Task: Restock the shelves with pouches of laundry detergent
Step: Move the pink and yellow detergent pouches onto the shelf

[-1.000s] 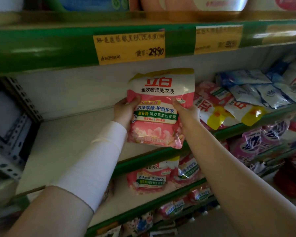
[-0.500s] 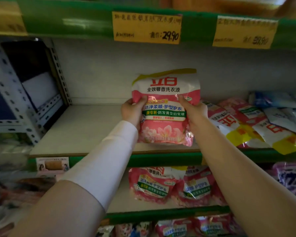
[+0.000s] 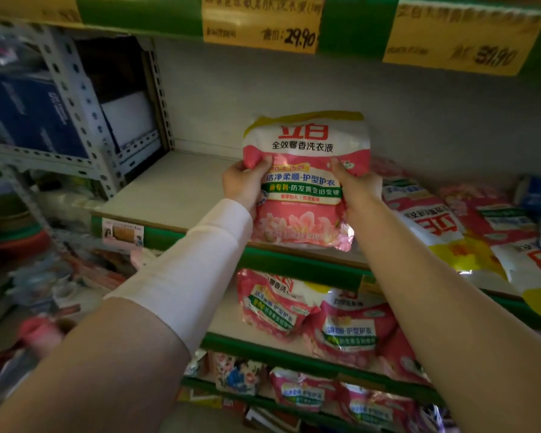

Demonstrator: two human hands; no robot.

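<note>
A pink and white detergent pouch (image 3: pixel 305 179) stands upright at the front edge of the middle shelf (image 3: pixel 175 189). My left hand (image 3: pixel 242 185) grips its left side with the thumb on the front. My right hand (image 3: pixel 358 185) grips its right side the same way. The pouch's bottom edge is at the shelf's green front lip; I cannot tell whether it rests there. To its right lie several more pouches (image 3: pixel 419 214) flat on the same shelf.
Bare shelf board lies left of the held pouch, up to a perforated metal upright (image 3: pixel 156 92). Yellow price tags (image 3: pixel 260 23) hang on the shelf above. The lower shelf holds more pink pouches (image 3: pixel 325 320). Cluttered goods fill the far left.
The pouch and both hands have moved slightly deeper toward the shelf, and the view has shifted left and down. Both hands keep their hold.
</note>
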